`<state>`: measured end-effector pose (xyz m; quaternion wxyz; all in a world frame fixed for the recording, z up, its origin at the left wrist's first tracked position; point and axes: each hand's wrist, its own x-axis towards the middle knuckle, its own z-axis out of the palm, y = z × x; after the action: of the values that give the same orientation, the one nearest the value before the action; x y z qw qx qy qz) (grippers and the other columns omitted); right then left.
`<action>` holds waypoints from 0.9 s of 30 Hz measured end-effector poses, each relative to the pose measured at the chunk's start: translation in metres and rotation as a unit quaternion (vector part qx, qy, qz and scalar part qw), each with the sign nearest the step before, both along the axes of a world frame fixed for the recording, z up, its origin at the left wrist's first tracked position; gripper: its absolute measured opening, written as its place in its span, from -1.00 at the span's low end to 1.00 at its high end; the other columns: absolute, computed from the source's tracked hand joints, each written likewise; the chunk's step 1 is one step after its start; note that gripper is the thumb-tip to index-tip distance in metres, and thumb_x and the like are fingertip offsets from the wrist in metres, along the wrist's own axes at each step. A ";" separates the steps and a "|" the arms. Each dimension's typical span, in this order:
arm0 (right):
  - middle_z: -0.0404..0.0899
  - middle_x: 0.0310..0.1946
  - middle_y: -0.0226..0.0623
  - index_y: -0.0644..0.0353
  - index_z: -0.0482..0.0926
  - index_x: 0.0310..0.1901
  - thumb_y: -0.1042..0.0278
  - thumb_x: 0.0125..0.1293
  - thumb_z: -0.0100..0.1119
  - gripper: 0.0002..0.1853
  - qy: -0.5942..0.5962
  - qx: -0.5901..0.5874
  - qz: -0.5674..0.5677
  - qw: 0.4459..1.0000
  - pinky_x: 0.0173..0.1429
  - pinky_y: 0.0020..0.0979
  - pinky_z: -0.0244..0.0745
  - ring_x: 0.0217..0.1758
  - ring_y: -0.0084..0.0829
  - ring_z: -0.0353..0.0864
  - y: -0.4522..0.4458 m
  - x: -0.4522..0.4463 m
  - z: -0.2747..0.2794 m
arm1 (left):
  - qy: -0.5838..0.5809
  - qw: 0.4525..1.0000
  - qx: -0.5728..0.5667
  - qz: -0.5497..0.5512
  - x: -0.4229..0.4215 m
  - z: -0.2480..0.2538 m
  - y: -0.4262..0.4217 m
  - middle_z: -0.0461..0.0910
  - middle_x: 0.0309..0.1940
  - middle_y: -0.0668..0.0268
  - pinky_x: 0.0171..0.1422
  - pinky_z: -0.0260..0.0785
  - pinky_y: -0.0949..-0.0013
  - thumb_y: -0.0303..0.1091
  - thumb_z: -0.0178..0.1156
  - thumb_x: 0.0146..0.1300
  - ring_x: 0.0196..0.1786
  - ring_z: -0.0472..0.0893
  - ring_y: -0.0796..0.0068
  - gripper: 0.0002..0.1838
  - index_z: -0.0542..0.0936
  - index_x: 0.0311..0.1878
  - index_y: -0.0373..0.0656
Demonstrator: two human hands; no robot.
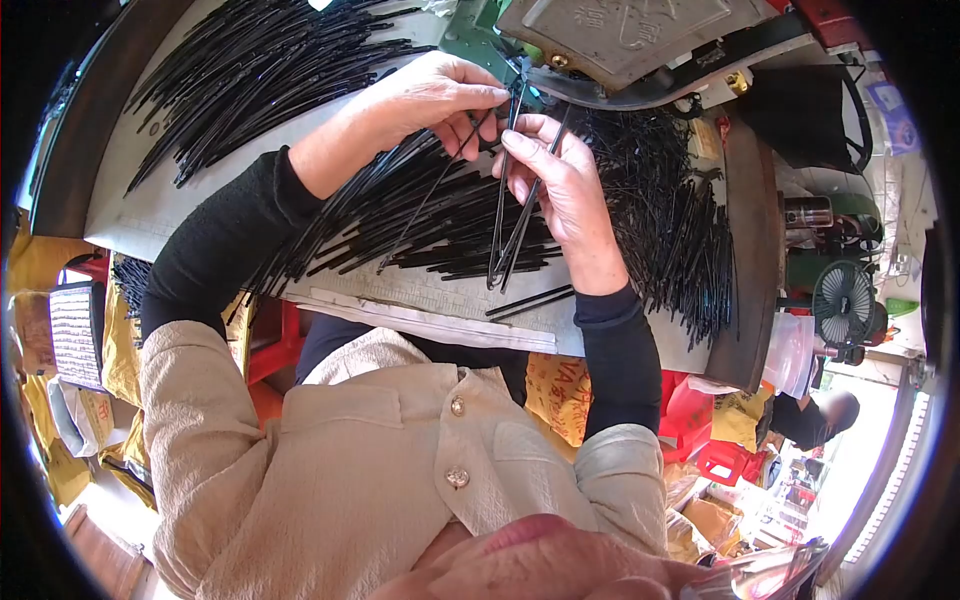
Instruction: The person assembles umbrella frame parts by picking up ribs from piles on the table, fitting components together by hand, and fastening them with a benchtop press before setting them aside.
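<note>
My left hand (440,98), with thumb and fingers closed, pinches a thin black strip (432,196) that slants down toward the near edge of the table. Close beside it on the right, my right hand (560,175) is closed around a few long thin black strips (503,215), whose lower ends come together above the tabletop. Their upper ends are near the lower part of a green and grey machine (605,35). Beneath both hands lies a pile of similar black strips (375,215). The exact contact between fingertips and machine is too small to make out.
More black strips lie in a bundle (270,75) at the far left and a dense heap (670,220) at the right of the white table (125,205). A small fan (846,302) stands at far right. Yellow bags (560,395) and red stools (275,345) are below. Another person (805,420) is farther off.
</note>
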<state>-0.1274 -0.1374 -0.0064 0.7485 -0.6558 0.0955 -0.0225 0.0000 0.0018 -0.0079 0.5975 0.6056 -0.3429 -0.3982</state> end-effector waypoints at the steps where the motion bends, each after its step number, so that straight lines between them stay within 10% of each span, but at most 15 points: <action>1: 0.55 -0.54 -0.29 0.29 0.44 -0.19 0.31 0.21 0.12 -0.76 -0.003 -0.004 -0.005 1.000 -0.56 -0.68 0.25 -0.63 -0.67 0.40 0.000 0.000 0.000 | -0.011 1.000 0.002 0.012 -0.001 0.001 0.000 0.53 -0.57 0.34 -0.57 0.38 0.66 -0.19 0.05 0.27 -0.61 0.56 0.61 -0.73 0.52 -0.32 -0.23; 27: 0.55 -0.55 -0.29 0.27 0.48 -0.27 0.33 0.18 0.14 -0.81 0.012 0.029 -0.017 0.999 -0.59 -0.68 0.24 -0.66 -0.64 0.42 -0.001 0.007 -0.002 | -0.087 0.996 0.023 0.028 0.001 0.003 -0.006 0.54 -0.65 0.26 -0.63 0.38 0.60 -0.28 0.01 0.26 -0.68 0.53 0.56 -0.72 0.54 -0.40 -0.32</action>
<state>-0.1200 -0.1381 -0.0080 0.7653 -0.6326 0.1163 -0.0243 0.0008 -0.0038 -0.0048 0.5621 0.6611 -0.3673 -0.3349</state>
